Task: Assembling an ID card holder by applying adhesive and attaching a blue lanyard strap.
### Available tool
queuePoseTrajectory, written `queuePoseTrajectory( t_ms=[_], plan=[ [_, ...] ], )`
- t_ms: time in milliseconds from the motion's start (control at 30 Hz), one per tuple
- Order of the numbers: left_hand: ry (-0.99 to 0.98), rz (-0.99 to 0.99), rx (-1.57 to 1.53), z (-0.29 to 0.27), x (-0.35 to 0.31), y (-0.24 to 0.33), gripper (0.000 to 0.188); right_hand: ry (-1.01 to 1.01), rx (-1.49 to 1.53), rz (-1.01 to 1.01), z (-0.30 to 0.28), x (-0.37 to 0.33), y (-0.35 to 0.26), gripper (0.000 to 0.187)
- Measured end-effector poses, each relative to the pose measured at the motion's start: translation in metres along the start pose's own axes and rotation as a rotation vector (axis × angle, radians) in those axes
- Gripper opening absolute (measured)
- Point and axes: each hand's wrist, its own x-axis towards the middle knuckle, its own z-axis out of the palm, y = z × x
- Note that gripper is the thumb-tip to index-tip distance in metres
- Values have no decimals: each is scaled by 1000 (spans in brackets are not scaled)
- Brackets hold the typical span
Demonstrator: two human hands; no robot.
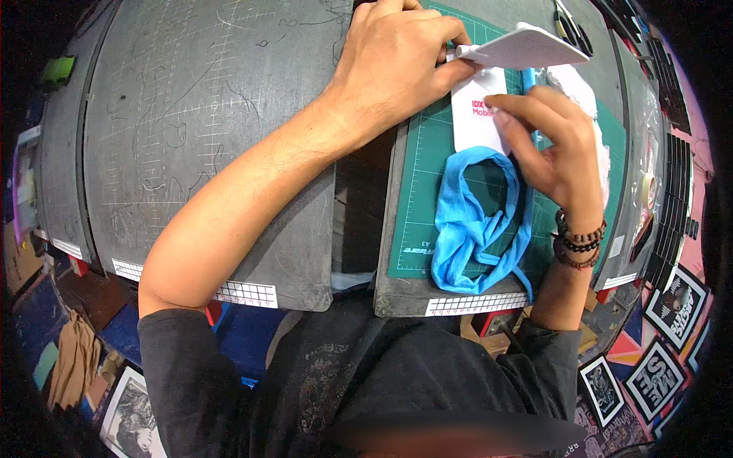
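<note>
My left hand is closed at the far side of the green cutting mat, its thumb and fingers pinching the edge of a stiff white sheet with a faint grid, which stands raised and bent to the right. Below it lies a white fabric piece with small red lettering. My right hand hovers over that lettering, thumb and forefinger brought together; whatever is between them is too small to make out. Nearer me, a blue cloth strip lies in a loose, twisted loop, touching the white piece.
Black-handled scissors lie at the far right. Crumpled clear and white plastic sits behind my right hand. A grey table with loose threads extends left, and a dark gap separates it from the mat's table. A tape roll lies right.
</note>
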Motion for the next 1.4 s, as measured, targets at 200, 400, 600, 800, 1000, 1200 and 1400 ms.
queuePoseTrajectory(
  t_ms=[200,400,600,800,1000,1200,1400],
  plan=[
    [-18,1,14,-1,1,1,21,-63,81,56,1,-3,-3,16],
    [18,26,0,2,1,-1,21,35,21,5,-16,1,-9,17],
    [5,12,-6,0,0,0,21,7,110,96,-6,0,-12,18],
    [-14,2,-8,-2,0,0,21,-85,137,139,-4,-2,-2,19],
    [-32,3,14,-2,1,1,21,-59,53,148,-8,-4,-3,18],
    [-10,10,-27,-3,0,2,21,-65,113,149,-6,-4,-4,19],
    [-22,-4,7,-1,0,-1,22,65,69,109,-14,-2,-8,23]
  ],
)
